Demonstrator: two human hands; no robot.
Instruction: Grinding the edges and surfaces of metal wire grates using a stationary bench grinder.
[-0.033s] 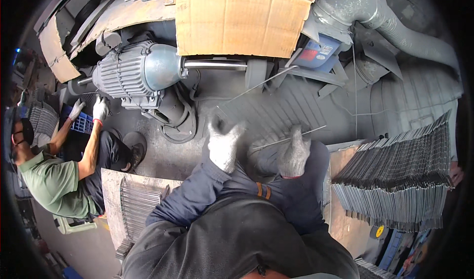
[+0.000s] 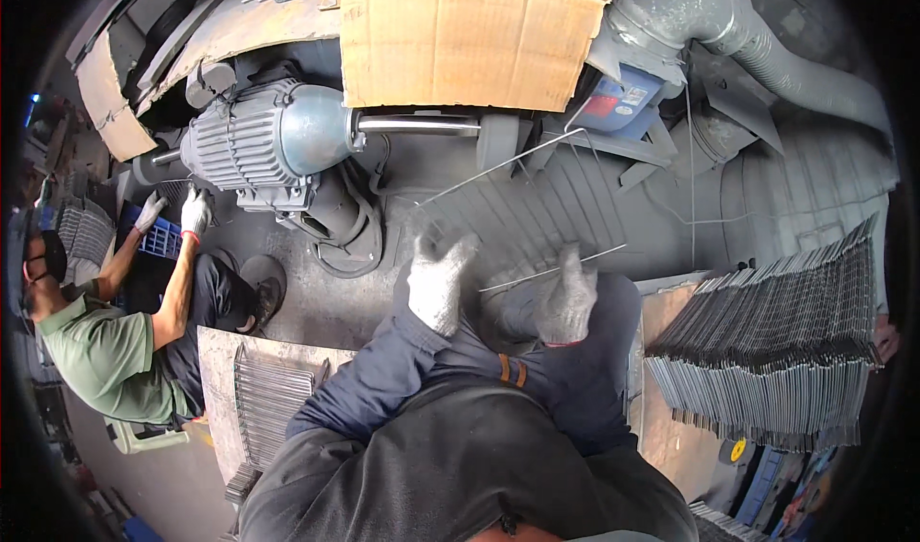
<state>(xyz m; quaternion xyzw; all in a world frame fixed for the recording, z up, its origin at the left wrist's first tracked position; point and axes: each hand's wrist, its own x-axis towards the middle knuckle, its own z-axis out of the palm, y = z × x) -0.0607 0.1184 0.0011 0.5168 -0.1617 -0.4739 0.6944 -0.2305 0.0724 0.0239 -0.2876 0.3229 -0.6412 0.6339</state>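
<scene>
1. One wire rack slants up and away, just ahead of the left grip and right grip.
2. Right grip: gloved, pinching the rack's near right rod.
3. Left grip: gloved and curled at the rack's near left end; whether it pinches wire, I cannot tell.
4. Beyond the left grip, leftward, stands a grey motor; straight ahead of both grips, a cardboard sheet.
5. Right of the right grip stands a dense rack stack.
6. Well left of the left grip, a co-worker sits.
</scene>
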